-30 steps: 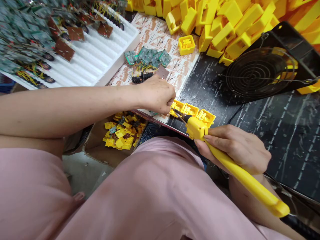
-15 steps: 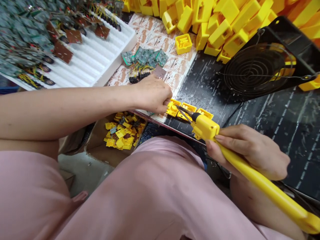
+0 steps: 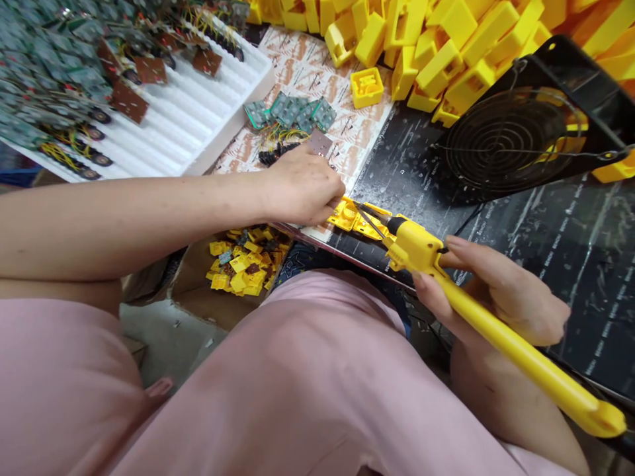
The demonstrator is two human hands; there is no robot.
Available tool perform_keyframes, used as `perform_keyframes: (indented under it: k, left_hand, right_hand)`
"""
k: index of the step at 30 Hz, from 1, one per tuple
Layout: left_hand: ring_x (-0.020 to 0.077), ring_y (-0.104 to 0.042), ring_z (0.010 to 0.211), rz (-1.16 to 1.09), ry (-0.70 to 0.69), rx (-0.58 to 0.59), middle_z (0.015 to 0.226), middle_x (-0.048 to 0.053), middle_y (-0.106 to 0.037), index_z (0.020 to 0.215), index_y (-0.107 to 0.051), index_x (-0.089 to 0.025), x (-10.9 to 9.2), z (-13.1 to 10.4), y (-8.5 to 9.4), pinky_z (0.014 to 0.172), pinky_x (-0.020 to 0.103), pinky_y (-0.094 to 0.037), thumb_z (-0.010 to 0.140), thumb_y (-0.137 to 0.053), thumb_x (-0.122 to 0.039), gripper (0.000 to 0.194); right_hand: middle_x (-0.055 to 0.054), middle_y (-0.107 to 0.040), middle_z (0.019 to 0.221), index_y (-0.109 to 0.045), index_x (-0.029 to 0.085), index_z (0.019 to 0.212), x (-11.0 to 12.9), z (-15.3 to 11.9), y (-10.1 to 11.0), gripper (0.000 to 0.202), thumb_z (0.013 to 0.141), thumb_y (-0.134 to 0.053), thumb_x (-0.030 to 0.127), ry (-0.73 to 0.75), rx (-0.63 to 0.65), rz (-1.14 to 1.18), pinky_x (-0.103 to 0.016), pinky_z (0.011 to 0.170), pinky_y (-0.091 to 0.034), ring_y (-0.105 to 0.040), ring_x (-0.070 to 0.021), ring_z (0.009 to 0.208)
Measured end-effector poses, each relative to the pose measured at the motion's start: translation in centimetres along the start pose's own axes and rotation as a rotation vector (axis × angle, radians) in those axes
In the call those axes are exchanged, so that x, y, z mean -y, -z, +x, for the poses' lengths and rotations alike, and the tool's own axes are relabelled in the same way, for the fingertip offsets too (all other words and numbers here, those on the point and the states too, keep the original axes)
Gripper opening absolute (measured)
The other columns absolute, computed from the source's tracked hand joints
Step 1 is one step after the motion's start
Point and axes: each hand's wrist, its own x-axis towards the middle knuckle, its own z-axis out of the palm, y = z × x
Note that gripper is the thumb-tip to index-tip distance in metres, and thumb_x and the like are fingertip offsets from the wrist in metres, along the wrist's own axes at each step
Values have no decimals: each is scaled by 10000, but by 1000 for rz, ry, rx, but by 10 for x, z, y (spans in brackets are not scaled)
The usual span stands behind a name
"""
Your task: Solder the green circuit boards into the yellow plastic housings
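Note:
My right hand is wrapped round a yellow soldering gun, thumb below and fingers above its body. The gun's dark tip reaches over the row of small open yellow plastic casings at the table's front edge. At the row's left end is my left hand, its fingers bent and pressed together against the first casing. Whatever is between those fingertips is hidden. Just beyond this hand lie a brown circuit board and several green circuit boards with yellow wires.
A white foam tray full of wired boards stands at the left. Yellow housings are heaped at the back, with one single housing in front. A black fan stands right. Below the edge, a cardboard box holds yellow parts.
The soldering gun has shifted slightly to the right and its rear end has risen. My right thumb and index finger have loosened a little on it. My left hand stays at the casings.

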Motion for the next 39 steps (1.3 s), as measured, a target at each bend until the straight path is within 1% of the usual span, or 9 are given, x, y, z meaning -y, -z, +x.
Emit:
perform_keyframes:
  k: [4,8,10,13,19,22,27,35,39]
  left_hand:
    - [224,-723,968,-173,13,-92,780,1,-750,849,-790,-250,13,-14,-9,1066,402,-430,862,-604,-268,187]
    - [196,-742,935,-472,73,-238,964,26,-825,1020,-815,-241,19,-24,-30,942,341,-506,907,-570,-332,285]
    - [195,-738,900,-549,137,-351,950,39,-827,1014,-811,-213,17,-25,-41,912,343,-522,895,-566,-350,305]
    - [202,-726,870,-529,173,-454,898,38,-821,930,-797,-194,8,-23,-52,1015,410,-493,886,-560,-360,292]
    - [234,-704,890,-373,137,-385,867,56,-807,921,-786,-203,-4,-17,-47,1072,505,-424,905,-504,-333,311]
    - [218,-683,836,-336,130,-359,808,43,-776,889,-772,-200,-4,-14,-40,1071,494,-419,871,-509,-303,283]
    - [218,-675,821,-307,132,-321,779,33,-759,865,-763,-204,-3,-10,-36,1029,479,-422,834,-530,-281,247]
    - [253,-690,842,-205,101,-233,746,56,-739,862,-786,-196,-4,-4,-26,1016,486,-432,810,-535,-278,269]
    - [253,-683,828,-163,80,-222,711,58,-717,875,-797,-198,-4,-4,-25,951,454,-446,824,-524,-268,286]
  right_hand:
    - [-16,-808,951,-647,330,1429,3,-8,-4,665,827,-852,135,-49,-48,39,-356,591,-626,-761,-229,671]
    - [-45,-802,904,-722,292,1263,3,-13,-15,496,816,-846,115,-113,-160,131,-373,517,-599,-741,-245,636]
    - [-42,-785,843,-728,273,1158,4,-13,-21,405,815,-834,86,-98,-186,207,-350,489,-586,-734,-235,628]
    - [-26,-767,802,-716,260,1080,7,-11,-27,344,816,-827,70,-83,-213,230,-326,484,-579,-726,-216,618]
    - [-32,-806,926,-714,294,1242,14,-14,-29,447,841,-846,146,-154,-168,111,-375,590,-628,-748,-236,679]
    - [-17,-791,870,-710,292,1157,15,-15,-31,415,812,-860,117,-134,-170,196,-356,577,-619,-745,-230,692]
    - [-2,-764,781,-648,272,954,14,-7,-31,290,816,-862,134,-58,-91,120,-328,496,-569,-714,-199,606]
    - [12,-751,708,-604,237,872,17,11,-27,264,845,-844,130,123,-10,44,-262,482,-580,-731,-168,579]
    - [14,-762,783,-649,246,914,20,7,-22,238,842,-843,127,-18,-72,93,-274,551,-625,-733,-159,628]
